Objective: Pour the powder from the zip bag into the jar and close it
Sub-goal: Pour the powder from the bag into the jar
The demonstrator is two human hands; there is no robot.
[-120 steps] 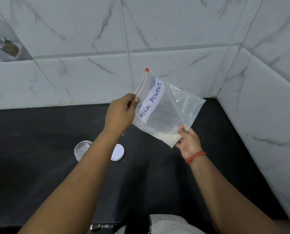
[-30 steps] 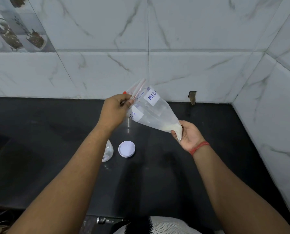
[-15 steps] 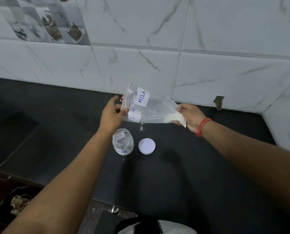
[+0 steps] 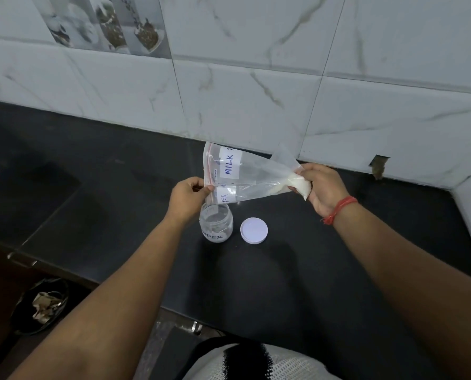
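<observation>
Left hand (image 4: 188,193) is pinching the bag (image 4: 245,176) mouth just above the open jar (image 4: 216,224), right hand (image 4: 320,189) is gripping the powder (image 4: 297,185) corner, bag lying near-horizontal, lid (image 4: 254,230) sitting beside the jar

A clear zip bag (image 4: 252,174) labelled "MILK" is held nearly level above a black counter, its red-striped mouth turned over an open glass jar (image 4: 216,222). White powder (image 4: 294,185) is gathered in the bag's far corner. The jar is stood upright, its white lid (image 4: 254,230) laid flat just beside it.
</observation>
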